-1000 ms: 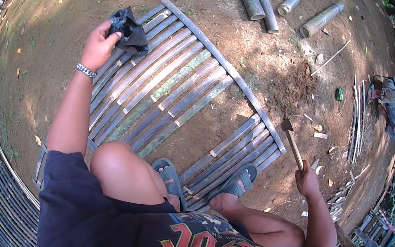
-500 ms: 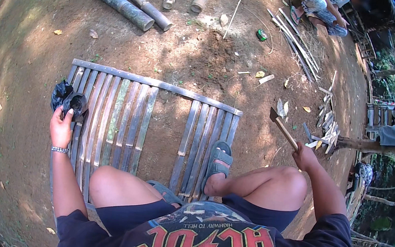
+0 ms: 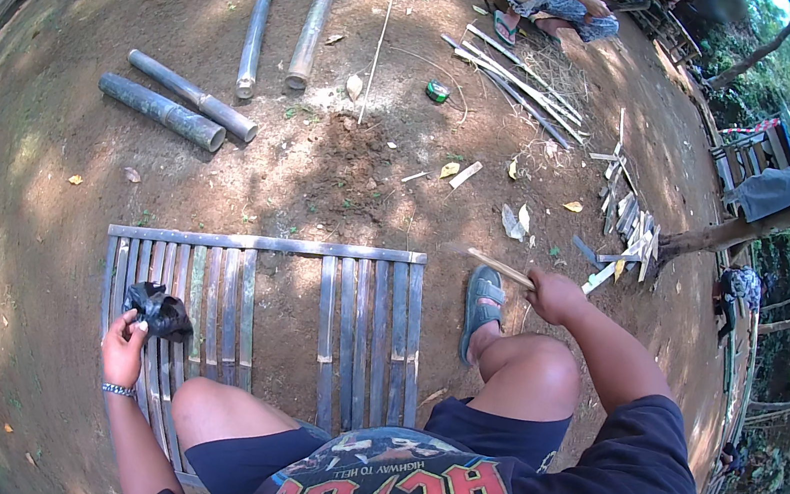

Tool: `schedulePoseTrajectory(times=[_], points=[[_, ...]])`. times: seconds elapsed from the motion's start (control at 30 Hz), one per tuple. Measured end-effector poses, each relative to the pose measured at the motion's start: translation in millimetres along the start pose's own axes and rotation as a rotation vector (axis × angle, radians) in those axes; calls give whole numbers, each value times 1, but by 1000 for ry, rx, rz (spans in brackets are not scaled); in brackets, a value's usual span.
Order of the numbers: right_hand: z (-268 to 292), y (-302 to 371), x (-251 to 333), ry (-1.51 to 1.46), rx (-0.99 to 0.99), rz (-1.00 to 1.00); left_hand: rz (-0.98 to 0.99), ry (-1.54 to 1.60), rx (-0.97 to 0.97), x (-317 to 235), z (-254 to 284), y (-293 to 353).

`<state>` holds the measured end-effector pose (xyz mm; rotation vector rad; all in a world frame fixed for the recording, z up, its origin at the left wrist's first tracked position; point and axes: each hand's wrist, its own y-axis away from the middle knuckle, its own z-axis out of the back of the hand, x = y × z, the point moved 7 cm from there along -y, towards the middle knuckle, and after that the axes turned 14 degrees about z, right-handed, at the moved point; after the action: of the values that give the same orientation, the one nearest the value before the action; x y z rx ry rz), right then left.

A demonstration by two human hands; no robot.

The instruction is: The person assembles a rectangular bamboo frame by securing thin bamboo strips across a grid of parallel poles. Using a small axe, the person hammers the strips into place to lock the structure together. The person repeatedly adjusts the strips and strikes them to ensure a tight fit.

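Note:
My left hand pinches a crumpled black plastic bag between thumb and fingers, above the left slats of a bamboo slat panel. The panel lies on the ground in front of me, with a wide gap between its two groups of slats. My right hand is closed round the wooden handle of a hammer, held out to the right of the panel. The hammer's head is smeared by motion. Below the hammer, my sandalled right foot rests on the soil beside the panel.
Several bamboo poles lie at the far left. Split bamboo strips and a heap of offcuts lie to the right, near a green round object. Another person squats at the back. A tree trunk stands at right.
My right foot has moved off the slats onto the soil at the right. The hammer has swung level, pointing left. The bag stays in my left hand, and the view has shifted farther ahead.

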<state>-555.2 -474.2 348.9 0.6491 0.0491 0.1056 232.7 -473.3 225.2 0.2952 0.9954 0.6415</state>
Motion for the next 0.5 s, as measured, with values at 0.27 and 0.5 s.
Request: schedulePoseTrajectory(times=[0.27, 0.5], points=[[9, -146, 32, -11, 41, 443, -161, -167, -233, -103, -13, 43], [19, -262, 83, 85, 88, 862, -213, -358, 13, -210, -150, 125]])
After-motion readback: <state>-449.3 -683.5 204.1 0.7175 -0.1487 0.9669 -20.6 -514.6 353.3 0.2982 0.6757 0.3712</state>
